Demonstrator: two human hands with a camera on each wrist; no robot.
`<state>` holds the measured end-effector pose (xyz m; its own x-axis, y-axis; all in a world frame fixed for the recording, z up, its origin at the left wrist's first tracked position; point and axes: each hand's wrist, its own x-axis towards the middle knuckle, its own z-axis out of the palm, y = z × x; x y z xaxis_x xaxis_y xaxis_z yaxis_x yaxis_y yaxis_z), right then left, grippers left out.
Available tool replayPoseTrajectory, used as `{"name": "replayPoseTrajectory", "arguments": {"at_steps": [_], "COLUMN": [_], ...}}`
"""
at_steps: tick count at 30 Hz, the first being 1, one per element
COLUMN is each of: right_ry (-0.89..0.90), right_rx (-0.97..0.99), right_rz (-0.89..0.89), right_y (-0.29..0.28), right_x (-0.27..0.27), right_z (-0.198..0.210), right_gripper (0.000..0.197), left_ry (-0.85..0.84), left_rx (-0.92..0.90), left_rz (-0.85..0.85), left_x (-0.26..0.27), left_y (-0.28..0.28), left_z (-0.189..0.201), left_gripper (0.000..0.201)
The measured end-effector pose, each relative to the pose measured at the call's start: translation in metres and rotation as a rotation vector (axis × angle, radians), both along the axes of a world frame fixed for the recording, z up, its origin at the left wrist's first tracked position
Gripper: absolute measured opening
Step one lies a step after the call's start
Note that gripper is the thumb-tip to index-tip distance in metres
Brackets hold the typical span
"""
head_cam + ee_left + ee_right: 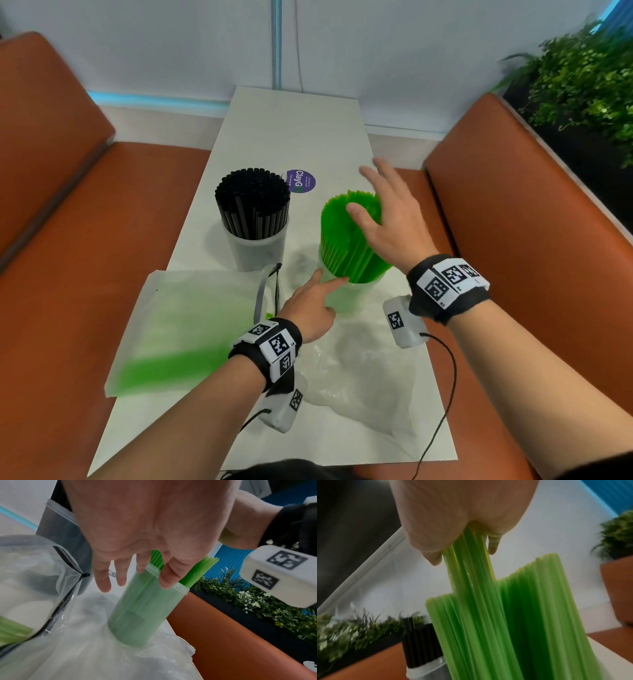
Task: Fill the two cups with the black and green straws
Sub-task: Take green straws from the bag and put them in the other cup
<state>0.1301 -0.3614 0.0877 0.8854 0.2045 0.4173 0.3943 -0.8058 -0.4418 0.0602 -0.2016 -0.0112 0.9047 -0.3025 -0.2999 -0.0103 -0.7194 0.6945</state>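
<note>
Black straws (252,202) stand packed in a clear cup (258,248) at the table's middle left. To its right, green straws (346,240) fan out of a second clear cup (346,298), which stands on loose plastic. My left hand (317,298) reaches to that cup with straight fingers, and its fingertips (165,584) touch the rim of the cup (140,615). My right hand (387,212) hovers spread over the green straws. In the right wrist view the palm (462,520) presses on the tips of a few taller green straws (471,574). The black straws (421,642) show behind them.
A plastic bag (178,329) holding more green straws lies at the left front of the white table (291,130). An empty crumpled clear bag (363,373) lies at the right front. A purple sticker (300,181) sits behind the cups. Orange benches (534,205) flank the table; plants (589,78) stand far right.
</note>
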Motion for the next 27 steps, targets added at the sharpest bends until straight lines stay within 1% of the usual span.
{"name": "replayPoseTrajectory", "arguments": {"at_steps": [3,5,7,9,11,15,17,19,20,23,24,26,27], "right_ry": [0.05,0.05,0.092,0.166,0.189,0.207,0.246,0.286,0.27,0.09,0.005,-0.152,-0.172], "right_rx": [-0.204,-0.344,-0.499,-0.591,-0.636,-0.607,-0.606,-0.543,-0.465,-0.09,0.028,0.178,0.23], "right_rz": [0.086,0.122,0.116,0.087,0.08,0.07,0.061,0.065,0.066,0.061,0.068,0.117,0.157], "right_y": [0.007,0.013,0.016,0.018,0.017,0.009,0.007,0.006,0.006,0.011,0.017,0.032,0.042], "right_x": [0.007,0.009,0.01,0.011,0.014,0.014,0.01,0.006,0.003,-0.005,-0.01,-0.022,-0.029], "right_z": [-0.002,-0.006,-0.013,-0.019,-0.023,-0.026,-0.024,-0.016,-0.011,0.004,0.008,0.009,0.006], "right_gripper": [0.055,0.054,0.059,0.071,0.079,0.068,0.064,0.063,0.063,0.057,0.052,0.033,0.023], "left_ry": [-0.005,-0.008,-0.01,-0.013,-0.01,-0.008,-0.007,-0.019,-0.03,-0.071,-0.094,-0.163,-0.205], "left_rx": [0.001,-0.001,-0.002,-0.001,0.001,0.012,0.015,0.006,-0.015,-0.093,-0.104,-0.094,-0.061], "left_rz": [0.003,0.007,0.012,0.018,0.021,0.011,0.005,0.009,0.022,0.141,0.21,0.349,0.403], "left_x": [0.0,0.0,0.001,0.002,0.001,0.001,0.001,0.001,0.002,0.005,0.006,0.009,0.01], "left_y": [0.0,0.001,0.001,0.001,0.0,0.0,-0.001,0.0,0.003,0.022,0.031,0.049,0.058], "left_z": [0.0,-0.001,-0.002,-0.002,-0.002,-0.002,-0.002,-0.001,-0.001,0.003,0.004,0.004,0.003], "left_gripper": [0.072,0.072,0.071,0.071,0.07,0.071,0.07,0.068,0.066,0.052,0.046,0.038,0.034]}}
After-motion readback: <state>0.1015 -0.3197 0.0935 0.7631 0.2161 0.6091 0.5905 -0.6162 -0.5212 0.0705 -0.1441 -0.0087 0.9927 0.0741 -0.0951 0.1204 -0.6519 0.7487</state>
